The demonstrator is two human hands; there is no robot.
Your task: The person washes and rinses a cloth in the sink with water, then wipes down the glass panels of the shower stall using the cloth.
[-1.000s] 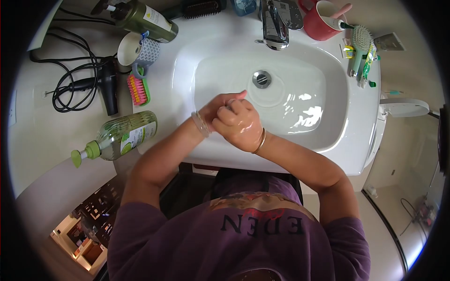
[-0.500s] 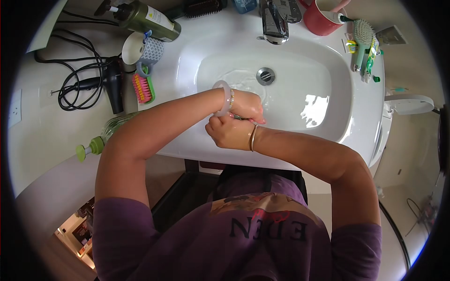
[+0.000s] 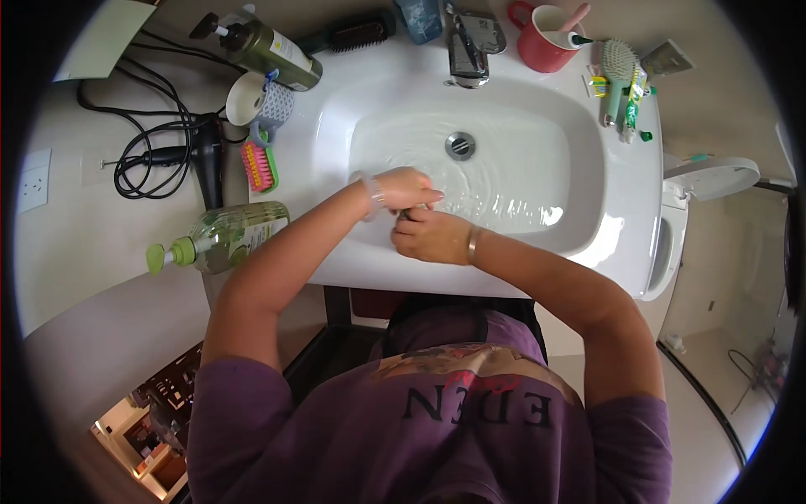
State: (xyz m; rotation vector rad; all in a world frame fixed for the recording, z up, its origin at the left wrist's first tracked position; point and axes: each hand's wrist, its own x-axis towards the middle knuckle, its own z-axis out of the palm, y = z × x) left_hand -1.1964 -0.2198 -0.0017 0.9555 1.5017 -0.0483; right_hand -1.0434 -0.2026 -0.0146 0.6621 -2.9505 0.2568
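Observation:
Over the near left part of the white sink (image 3: 588, 193), my two hands are close together, one above the other. My left hand (image 3: 405, 190), with a pale bangle at its wrist, has its fingers curled and its thumb pointing right. Just below it, my right hand (image 3: 431, 238) is closed, with a metal bracelet at its wrist. A small dark bit of something shows between the hands, mostly hidden by the fingers, and I cannot tell what it is. Rippling shallow water lies in the basin around the drain (image 3: 460, 146). The faucet (image 3: 467, 63) stands at the back.
On the left are a green pump bottle (image 3: 239, 235), a scrub brush (image 3: 259, 165), a patterned mug (image 3: 270, 102), a dark pump bottle (image 3: 273, 55) and a hair dryer (image 3: 207, 160). A red mug (image 3: 546, 46) and a pale green hairbrush (image 3: 619, 71) stand at the right.
The view has shifted a little. My left hand has moved up and away from my right wrist, opening a small gap between the hands. Ripples have spread wider across the water.

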